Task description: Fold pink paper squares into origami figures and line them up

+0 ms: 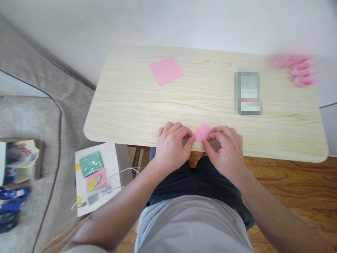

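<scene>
A small folded piece of pink paper point(203, 131) is at the table's front edge, between my two hands. My left hand point(174, 142) pinches its left corner between thumb and forefinger. On the other side, my right hand point(225, 144) grips its right edge in the same way. Creases cross the lower part of the paper; my fingertips hide its side corners. Farther back on the table lies a flat pink paper sheet point(166, 70).
The pale wooden table point(126, 105) has a blurred-out phone-like object point(249, 92) at right. Several folded pink paper pieces point(305, 72) sit at its far right. Left below, a white box point(110, 200) carries a green packet point(91, 164), pink paper and a white cable. A grey sofa point(71, 116) stands left.
</scene>
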Demonstrator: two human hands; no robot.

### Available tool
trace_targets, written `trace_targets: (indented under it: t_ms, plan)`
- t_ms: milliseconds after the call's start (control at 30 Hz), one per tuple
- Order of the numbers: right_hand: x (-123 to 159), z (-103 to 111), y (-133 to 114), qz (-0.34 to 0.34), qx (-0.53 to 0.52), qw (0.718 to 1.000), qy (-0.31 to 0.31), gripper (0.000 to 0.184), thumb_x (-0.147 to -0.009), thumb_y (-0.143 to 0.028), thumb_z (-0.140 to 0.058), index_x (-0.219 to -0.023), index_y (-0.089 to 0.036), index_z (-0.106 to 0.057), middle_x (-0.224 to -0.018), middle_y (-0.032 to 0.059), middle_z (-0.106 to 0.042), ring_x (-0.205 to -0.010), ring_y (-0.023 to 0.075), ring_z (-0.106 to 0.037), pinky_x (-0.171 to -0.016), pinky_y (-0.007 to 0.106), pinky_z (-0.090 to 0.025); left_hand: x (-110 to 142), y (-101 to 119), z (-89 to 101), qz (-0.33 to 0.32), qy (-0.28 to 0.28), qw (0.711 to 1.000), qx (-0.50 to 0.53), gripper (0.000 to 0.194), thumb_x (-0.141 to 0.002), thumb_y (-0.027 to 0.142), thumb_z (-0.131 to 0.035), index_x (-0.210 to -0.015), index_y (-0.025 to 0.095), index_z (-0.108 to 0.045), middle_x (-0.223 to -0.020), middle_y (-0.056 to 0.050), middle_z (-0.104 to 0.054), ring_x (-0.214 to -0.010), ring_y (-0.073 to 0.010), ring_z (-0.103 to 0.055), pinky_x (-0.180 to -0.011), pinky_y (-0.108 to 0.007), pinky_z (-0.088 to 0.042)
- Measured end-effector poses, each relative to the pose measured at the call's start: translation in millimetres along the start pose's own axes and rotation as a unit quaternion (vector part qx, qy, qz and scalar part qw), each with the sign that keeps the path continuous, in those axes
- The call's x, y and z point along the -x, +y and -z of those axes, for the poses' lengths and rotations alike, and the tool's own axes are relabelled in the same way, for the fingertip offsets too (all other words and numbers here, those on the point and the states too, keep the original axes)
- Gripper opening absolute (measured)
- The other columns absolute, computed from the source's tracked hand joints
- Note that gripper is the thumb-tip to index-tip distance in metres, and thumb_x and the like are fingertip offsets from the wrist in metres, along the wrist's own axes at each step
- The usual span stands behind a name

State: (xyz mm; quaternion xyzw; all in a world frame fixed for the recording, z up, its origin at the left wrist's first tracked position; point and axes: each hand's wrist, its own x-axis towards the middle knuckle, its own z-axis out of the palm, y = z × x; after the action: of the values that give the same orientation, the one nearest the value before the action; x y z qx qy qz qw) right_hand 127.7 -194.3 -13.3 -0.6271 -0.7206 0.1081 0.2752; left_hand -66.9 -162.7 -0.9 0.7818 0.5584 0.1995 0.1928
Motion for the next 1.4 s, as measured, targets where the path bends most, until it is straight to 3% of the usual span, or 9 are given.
trace_targets:
  t_ms: [667, 967, 1133, 1267, 1400]
  plan:
    - [1, 0, 0, 0.009, 0.011, 1.000, -0.003, 0.006, -0.093, -0.030, -0.070, -0.093, -0.026, -0.065, -0.110, 0.0060, -0.071, -0.104, 0.0287, -0.060, -0.089, 0.047, -0.040, 9, -2, 5.1, -0.011, 0.008, 0.999, 0.030, 0.013, -0.091, 0.027, -0.067, -0.104, 0.026, -0.069, -0.109, -0.004, -0.072, -0.110, -0.0257, -0.057, -0.098, -0.043, -0.042]
    - [-1, 1, -1, 0.009, 0.016, 1.000, -0.009, 0.007, -0.093, -0.029, -0.071, -0.091, -0.026, -0.064, -0.110, 0.0060, -0.071, -0.105, 0.0291, -0.060, -0.089, 0.046, -0.040, 8, -2, 0.7, -0.014, 0.033, 0.999, 0.025, 0.009, -0.096, 0.032, -0.066, -0.090, 0.026, -0.070, -0.103, -0.001, -0.072, -0.106, -0.0233, -0.057, -0.095, -0.043, -0.041]
    - [-1, 0, 1, 0.010, 0.009, 1.000, -0.005, 0.007, -0.092, -0.031, -0.071, -0.091, -0.026, -0.065, -0.109, 0.0063, -0.070, -0.103, 0.0289, -0.060, -0.088, 0.047, -0.040, 2, 4, -1.1, 0.003, 0.027, 1.000, 0.004, 0.017, -0.096, 0.037, -0.066, -0.084, 0.024, -0.066, -0.099, -0.004, -0.071, -0.105, -0.0261, -0.057, -0.092, -0.045, -0.040]
    - [-1, 0, 0, 0.005, 0.007, 1.000, -0.009, 0.006, -0.092, -0.030, -0.071, -0.094, -0.027, -0.066, -0.109, 0.0062, -0.070, -0.104, 0.0291, -0.060, -0.089, 0.047, -0.040, 0, 7, -3.5, -0.003, 0.020, 1.000, 0.004, 0.008, -0.097, 0.032, -0.064, -0.093, 0.027, -0.070, -0.102, -0.003, -0.072, -0.107, -0.0263, -0.056, -0.091, -0.045, -0.039]
    - [0, 2, -1, -0.001, 0.004, 1.000, -0.018, 0.005, -0.092, -0.027, -0.070, -0.096, -0.027, -0.068, -0.110, 0.0054, -0.070, -0.105, 0.0288, -0.060, -0.090, 0.047, -0.040, 1, 4, -6.0, -0.011, 0.024, 1.000, 0.008, 0.015, -0.100, 0.034, -0.060, -0.099, 0.032, -0.075, -0.105, -0.002, -0.071, -0.108, -0.0250, -0.055, -0.091, -0.045, -0.038]
